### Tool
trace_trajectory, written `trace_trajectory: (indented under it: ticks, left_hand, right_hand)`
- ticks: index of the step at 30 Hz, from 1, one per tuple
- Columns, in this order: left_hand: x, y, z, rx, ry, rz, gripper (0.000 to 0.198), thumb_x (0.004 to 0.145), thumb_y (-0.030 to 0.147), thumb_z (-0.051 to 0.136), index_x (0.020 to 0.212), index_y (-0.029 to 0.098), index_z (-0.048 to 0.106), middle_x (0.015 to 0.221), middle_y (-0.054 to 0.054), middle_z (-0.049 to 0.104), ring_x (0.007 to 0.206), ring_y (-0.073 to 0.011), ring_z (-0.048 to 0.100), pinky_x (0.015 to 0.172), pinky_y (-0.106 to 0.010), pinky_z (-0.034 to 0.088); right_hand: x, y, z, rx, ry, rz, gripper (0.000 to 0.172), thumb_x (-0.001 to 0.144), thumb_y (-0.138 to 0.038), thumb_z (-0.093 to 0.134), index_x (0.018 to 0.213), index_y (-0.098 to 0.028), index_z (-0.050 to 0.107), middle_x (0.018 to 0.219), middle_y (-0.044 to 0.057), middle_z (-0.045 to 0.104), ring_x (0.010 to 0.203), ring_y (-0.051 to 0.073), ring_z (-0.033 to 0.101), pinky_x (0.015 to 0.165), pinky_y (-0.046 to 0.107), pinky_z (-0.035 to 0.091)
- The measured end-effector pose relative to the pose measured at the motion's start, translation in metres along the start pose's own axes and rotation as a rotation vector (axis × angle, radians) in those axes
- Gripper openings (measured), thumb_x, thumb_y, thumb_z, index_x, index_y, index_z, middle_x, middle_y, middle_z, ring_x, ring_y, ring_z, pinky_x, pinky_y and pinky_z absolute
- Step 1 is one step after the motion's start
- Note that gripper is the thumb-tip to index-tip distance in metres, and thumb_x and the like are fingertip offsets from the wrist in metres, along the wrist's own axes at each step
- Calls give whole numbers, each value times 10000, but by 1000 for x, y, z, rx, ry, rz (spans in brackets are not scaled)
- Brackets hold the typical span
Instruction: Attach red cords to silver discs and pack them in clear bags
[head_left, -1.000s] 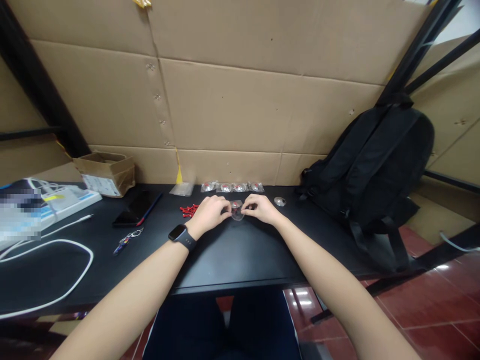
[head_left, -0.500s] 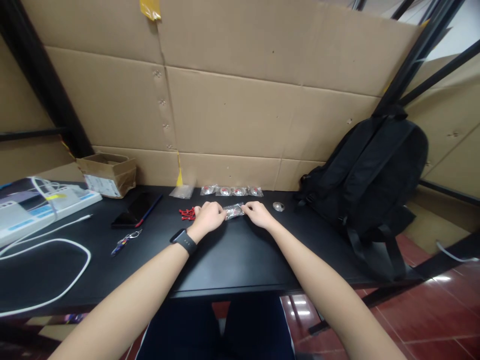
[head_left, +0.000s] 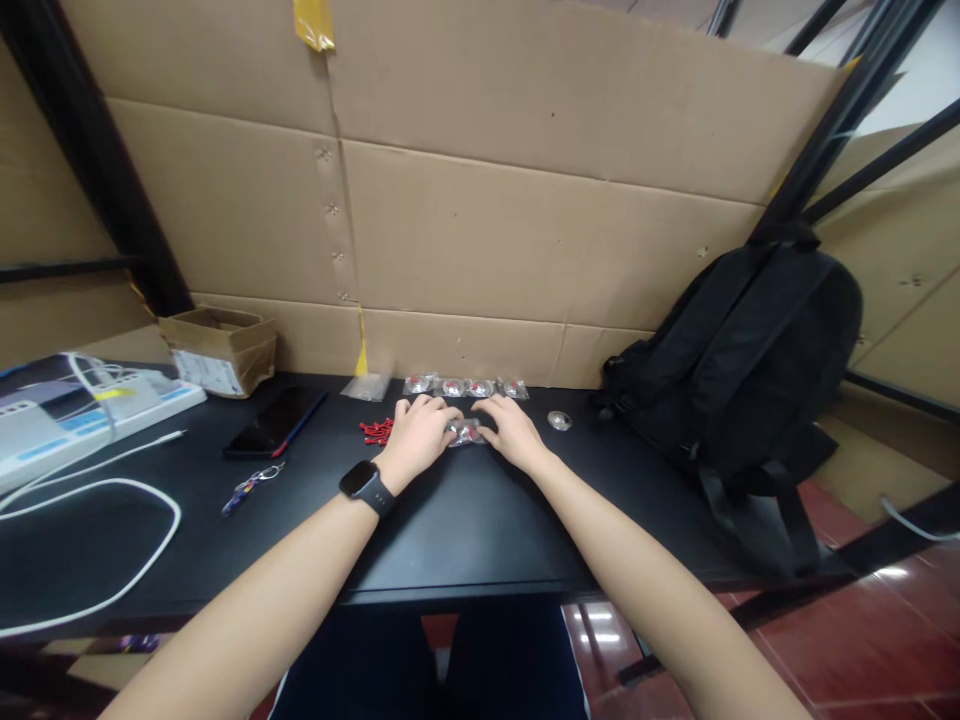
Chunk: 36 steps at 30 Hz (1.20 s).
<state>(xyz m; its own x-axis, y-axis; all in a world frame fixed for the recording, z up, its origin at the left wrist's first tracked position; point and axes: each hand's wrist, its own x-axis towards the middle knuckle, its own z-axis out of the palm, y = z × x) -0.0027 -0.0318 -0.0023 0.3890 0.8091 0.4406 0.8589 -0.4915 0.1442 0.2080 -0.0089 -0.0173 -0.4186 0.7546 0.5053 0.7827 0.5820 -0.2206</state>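
At the left edge of the frame, a white power strip (head_left: 161, 402) and a looping white cable (head_left: 169, 490) are lying on the black table (head_left: 465, 535), with a cardboard box (head_left: 219, 352) standing behind. Right of these, a dark phone (head_left: 274, 425) is lying above a keyring (head_left: 251, 488) in the left-middle of the frame. Nearer the centre, clear plastic bags (head_left: 367, 387) are resting by the cardboard wall (head_left: 465, 230), and red cords (head_left: 374, 432) are lying just left of the left hand (head_left: 421, 432). That hand, a watch (head_left: 367, 485) on its wrist, is bending over the table with fingers and thumb parted.

In the centre of the frame, a clear packet (head_left: 467, 432) with something red inside is lying between the hands. Its longer side is running roughly across the frame, from the left thumb towards the right; neither hand is clearly nearer. The right hand (head_left: 514, 432) is holding its thumb at the packet's right end, its fingers arching apart from that thumb; how firmly either thumb is pressing cannot be told.

Above the fingertips, a row of similar packets (head_left: 452, 386) is lying along the wall. Further right, a round, shiny piece (head_left: 559, 420) is lying alone, and a black backpack (head_left: 742, 390) is leaning at the right.
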Motion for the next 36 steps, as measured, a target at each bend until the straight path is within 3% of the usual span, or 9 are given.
trace_trajectory:
  ticks: [3, 6, 9, 12, 18, 25, 32, 36]
  left_hand:
    - [-1, -3, 2, 1, -76, 33, 256, 939, 228, 493, 996, 303, 732, 1085, -63, 708, 1115, -287, 515, 887, -447, 307]
    - [-2, -6, 3, -15, -133, 51, 325, 901, 159, 462, 1061, 293, 712, 1115, -65, 711, 1115, -286, 517, 882, -453, 316]
    - [-3, -7, 2, -29, -165, 65, 344, 836, 196, 539, 1136, 298, 673, 1174, -65, 694, 1139, -307, 503, 896, -458, 322]
    - [-3, -7, 2, -33, -163, 57, 285, 861, 292, 564, 1130, 294, 657, 1165, -71, 689, 1131, -318, 500, 900, -461, 324]
    - [-1, -4, 4, -26, -106, 19, 264, 997, 306, 393, 1066, 271, 646, 1072, -79, 703, 1090, -289, 513, 901, -449, 296]
    - [5, -3, 5, -132, -78, -72, 337, 1036, 366, 314, 986, 267, 632, 895, -40, 719, 962, -242, 599, 842, -393, 270]
    - [9, -3, 2, -235, -82, -150, 333, 1030, 419, 325, 999, 292, 631, 826, 4, 741, 891, -234, 654, 834, -369, 265]
    - [8, -1, -2, -280, -80, -180, 344, 1027, 438, 322, 993, 293, 633, 831, 14, 751, 881, -233, 676, 833, -363, 284]
  right_hand:
    - [-1, 2, -3, 44, -130, -142, 450, 843, 7, 525, 1152, -277, 689, 1151, 37, 696, 1032, 202, 586, 936, 331, 443]
    - [-3, 5, -4, 82, -172, -138, 596, 761, 72, 486, 1220, -257, 678, 1152, 40, 720, 1022, 205, 610, 938, 333, 447]
    - [-4, 6, -3, 119, -170, -111, 523, 763, 10, 561, 1218, -219, 682, 1128, 63, 730, 975, 209, 628, 913, 336, 458]
    - [-3, 5, -1, 151, -149, -105, 369, 819, -100, 631, 1166, -202, 700, 1081, 72, 736, 940, 205, 634, 897, 339, 463]
    - [0, 1, -2, 178, -101, -84, 224, 938, -213, 587, 1121, -220, 716, 1080, 63, 746, 932, 206, 639, 889, 340, 458]
    - [1, 1, -7, 288, -48, 0, 238, 985, -312, 516, 993, -207, 729, 888, 40, 746, 767, 186, 635, 753, 290, 449]
    - [3, 9, 2, 690, -82, 149, 337, 920, -478, 589, 1008, -175, 706, 914, 50, 737, 823, 197, 663, 777, 303, 494]
    - [1, 5, 1, 876, -152, 198, 410, 821, -476, 719, 1073, -158, 661, 875, 45, 733, 761, 182, 668, 741, 294, 504]
